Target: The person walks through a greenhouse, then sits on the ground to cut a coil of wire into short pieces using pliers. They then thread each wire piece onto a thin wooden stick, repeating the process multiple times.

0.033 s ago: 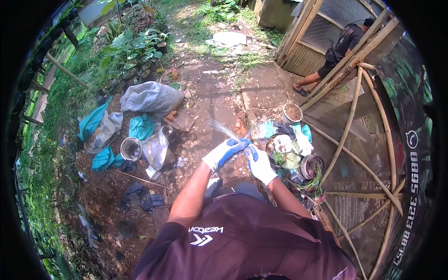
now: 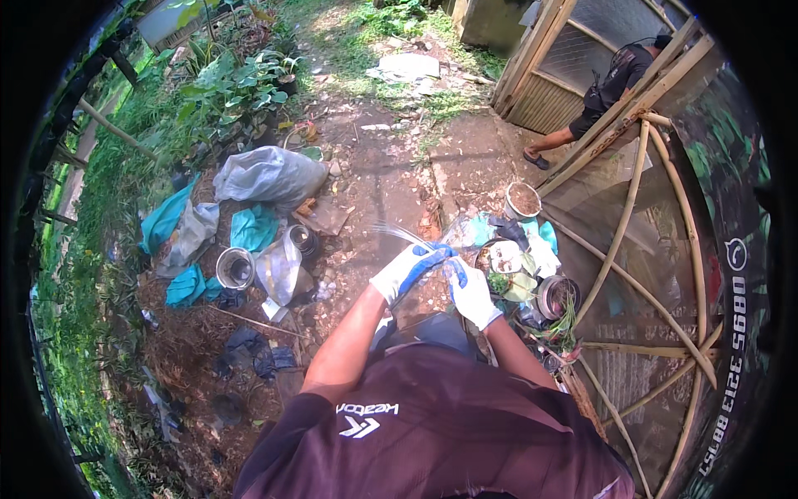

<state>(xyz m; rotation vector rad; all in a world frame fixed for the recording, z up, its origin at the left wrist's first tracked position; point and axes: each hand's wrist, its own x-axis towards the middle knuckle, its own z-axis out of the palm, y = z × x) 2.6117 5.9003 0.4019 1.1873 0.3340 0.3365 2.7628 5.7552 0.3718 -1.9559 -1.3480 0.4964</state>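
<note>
Both my hands wear white gloves with blue palms and meet in front of my chest. My left hand (image 2: 409, 270) is closed on the near end of a thin pale strip (image 2: 397, 232). The strip sticks out up and to the left and is blurred. My right hand (image 2: 470, 293) touches my left hand at the same end, with its fingers curled; what it grips is hidden. Just right of my hands sits a cluster of small pots (image 2: 552, 295) with green leaves (image 2: 509, 283) and pale scraps.
A grey sack (image 2: 270, 175), teal cloths (image 2: 253, 226) and a metal pot (image 2: 235, 268) lie on the dirt at left. A soil-filled pot (image 2: 522, 200) stands ahead. A bamboo frame (image 2: 640, 249) curves along the right. Another person (image 2: 611, 87) crouches by a wooden structure at the upper right.
</note>
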